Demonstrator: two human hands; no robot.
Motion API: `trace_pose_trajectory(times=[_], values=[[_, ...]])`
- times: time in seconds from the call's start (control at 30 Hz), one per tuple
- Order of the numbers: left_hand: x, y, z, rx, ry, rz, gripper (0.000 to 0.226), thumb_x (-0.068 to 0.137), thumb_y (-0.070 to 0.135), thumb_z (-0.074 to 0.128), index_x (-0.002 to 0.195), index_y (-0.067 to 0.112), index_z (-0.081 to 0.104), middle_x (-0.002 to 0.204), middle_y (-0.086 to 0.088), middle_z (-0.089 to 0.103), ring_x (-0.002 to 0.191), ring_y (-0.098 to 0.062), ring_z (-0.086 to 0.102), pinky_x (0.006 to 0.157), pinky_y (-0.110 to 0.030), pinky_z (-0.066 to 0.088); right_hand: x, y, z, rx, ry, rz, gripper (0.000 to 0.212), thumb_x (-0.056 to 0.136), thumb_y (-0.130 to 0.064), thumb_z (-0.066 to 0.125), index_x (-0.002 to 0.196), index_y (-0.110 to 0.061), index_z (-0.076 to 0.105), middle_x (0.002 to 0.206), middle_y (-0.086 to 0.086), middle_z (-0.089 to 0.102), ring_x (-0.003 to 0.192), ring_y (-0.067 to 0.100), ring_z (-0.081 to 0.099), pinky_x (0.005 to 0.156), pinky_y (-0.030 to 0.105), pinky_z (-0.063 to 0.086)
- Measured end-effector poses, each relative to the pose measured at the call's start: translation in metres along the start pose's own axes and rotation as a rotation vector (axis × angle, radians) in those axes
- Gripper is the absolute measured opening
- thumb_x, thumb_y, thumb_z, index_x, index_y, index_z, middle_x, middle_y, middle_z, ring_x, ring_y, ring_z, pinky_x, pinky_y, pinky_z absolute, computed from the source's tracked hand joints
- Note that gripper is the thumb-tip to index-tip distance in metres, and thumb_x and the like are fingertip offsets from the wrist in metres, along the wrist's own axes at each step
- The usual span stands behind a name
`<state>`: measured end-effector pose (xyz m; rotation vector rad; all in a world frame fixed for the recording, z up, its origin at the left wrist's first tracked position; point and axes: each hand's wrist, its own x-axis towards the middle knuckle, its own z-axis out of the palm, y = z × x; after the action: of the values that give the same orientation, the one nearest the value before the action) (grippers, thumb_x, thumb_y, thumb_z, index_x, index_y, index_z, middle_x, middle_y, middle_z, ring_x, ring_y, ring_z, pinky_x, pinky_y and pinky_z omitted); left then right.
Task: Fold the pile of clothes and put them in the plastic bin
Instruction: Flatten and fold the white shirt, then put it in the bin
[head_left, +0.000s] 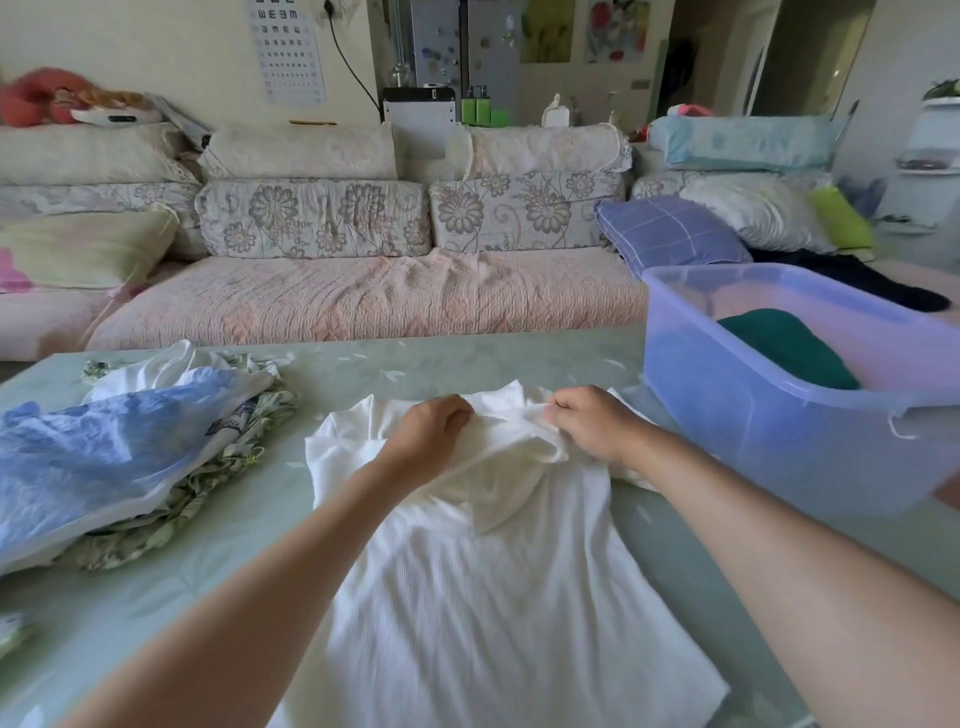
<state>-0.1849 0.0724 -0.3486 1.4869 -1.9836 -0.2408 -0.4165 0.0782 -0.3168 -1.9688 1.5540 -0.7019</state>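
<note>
Pale green table (332, 519) fills the lower frame. Your left hand (431, 434) and right hand (589, 423), near each other, each pinch the white garment (467, 597) at centre. Folding looks barely begun; next, square it before the plastic bin (769, 415), right.

Place: a home living room.
Seating: long sofa (363, 301) under a pink quilted cover, with floral back cushions (311, 218) along it.
Bedding: purple checked pillow (670, 234) and other pillows lying on the seat.
Wall: eye chart (285, 47) and flower pictures (618, 31).
Appliance: grey fridge (441, 41) dotted with magnets, behind the sofa.
Table: pale green table (467, 358) in front of the sofa.
Laundry: pile of clothes (130, 441) and white top (467, 571) on the table, plastic bin (779, 415) beside them.
</note>
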Motion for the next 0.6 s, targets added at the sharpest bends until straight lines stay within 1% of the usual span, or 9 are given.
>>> trace_pose_trajectory(times=[0.03,0.1,0.2,0.27,0.3,0.37,0.43,0.53,0.6], values=[[0.003,-0.001,-0.001,-0.023,0.033,-0.026,0.020,0.098,0.013,0.050,0.102,0.011,0.069,0.096,0.001,0.067,0.086,-0.015,0.054,0.066,-0.021,0.028,-0.002,-0.003,-0.003,0.030,0.027,0.008,0.024,0.098,-0.024,0.055,0.075,-0.016,0.056,0.071,-0.005,0.053,0.070,0.015,0.048,0.062,0.030,0.033],[0.005,-0.001,-0.001,-0.028,0.040,-0.029,0.018,0.098,0.014,0.051,0.102,0.013,0.069,0.097,0.001,0.066,0.087,-0.016,0.055,0.069,-0.022,0.032,-0.004,-0.004,-0.007,0.030,0.029,0.060,0.017,0.099,-0.033,0.054,0.099,-0.017,0.061,0.097,-0.004,0.061,0.092,0.017,0.054,0.072,0.028,0.036],[-0.004,-0.006,0.010,0.114,0.048,0.087,0.013,0.091,0.014,0.062,0.102,0.019,0.067,0.101,0.002,0.061,0.095,-0.016,0.053,0.081,-0.030,0.042,-0.010,0.006,-0.008,-0.246,-0.058,0.146,0.058,0.089,-0.061,0.056,0.133,-0.024,0.042,0.129,0.002,0.049,0.119,0.024,0.051,0.089,0.034,0.038],[-0.014,-0.004,0.019,0.188,0.011,0.170,0.016,0.084,0.011,0.066,0.096,0.021,0.063,0.101,0.005,0.057,0.096,-0.016,0.050,0.083,-0.034,0.045,-0.013,0.017,-0.005,-0.506,-0.059,0.096,0.078,0.081,-0.063,0.064,0.141,-0.025,0.030,0.136,0.007,0.042,0.127,0.030,0.046,0.099,0.040,0.040],[-0.018,-0.002,0.023,0.192,-0.033,0.207,0.014,0.084,0.010,0.064,0.092,0.022,0.063,0.098,0.006,0.056,0.096,-0.018,0.051,0.082,-0.035,0.047,-0.014,0.023,-0.004,-0.580,-0.043,0.037,0.077,0.079,-0.057,0.068,0.139,-0.025,0.031,0.134,0.007,0.041,0.125,0.031,0.045,0.100,0.042,0.041],[-0.024,0.004,0.030,0.163,-0.159,0.224,0.012,0.087,0.014,0.060,0.093,0.024,0.065,0.098,0.007,0.055,0.101,-0.018,0.051,0.086,-0.036,0.047,-0.015,0.028,-0.003,-0.599,-0.011,-0.079,0.056,0.078,-0.047,0.071,0.123,-0.028,0.043,0.124,0.000,0.045,0.117,0.027,0.050,0.094,0.040,0.045],[-0.028,0.009,0.034,0.183,-0.292,0.174,0.024,0.093,0.025,0.053,0.115,0.028,0.062,0.117,0.007,0.053,0.113,-0.017,0.046,0.099,-0.034,0.040,-0.020,0.027,-0.003,-0.516,-0.053,-0.087,0.037,0.075,-0.050,0.071,0.103,-0.033,0.053,0.108,-0.012,0.051,0.103,0.018,0.057,0.086,0.036,0.049],[-0.032,0.012,0.037,0.297,-0.388,0.150,0.044,0.095,0.037,0.044,0.139,0.036,0.042,0.141,0.008,0.041,0.129,-0.019,0.034,0.110,-0.039,0.026,-0.030,0.023,-0.002,-0.581,-0.213,-0.024,0.043,0.065,-0.061,0.072,0.097,-0.036,0.060,0.101,-0.017,0.054,0.094,0.010,0.058,0.084,0.032,0.050],[-0.033,0.014,0.034,0.314,-0.421,0.153,0.054,0.092,0.040,0.045,0.145,0.038,0.033,0.147,0.010,0.034,0.135,-0.019,0.027,0.112,-0.042,0.020,-0.032,0.026,-0.001,-0.659,-0.239,-0.013,0.033,0.068,-0.048,0.072,0.097,-0.035,0.062,0.103,-0.017,0.056,0.096,0.010,0.058,0.081,0.029,0.049]])
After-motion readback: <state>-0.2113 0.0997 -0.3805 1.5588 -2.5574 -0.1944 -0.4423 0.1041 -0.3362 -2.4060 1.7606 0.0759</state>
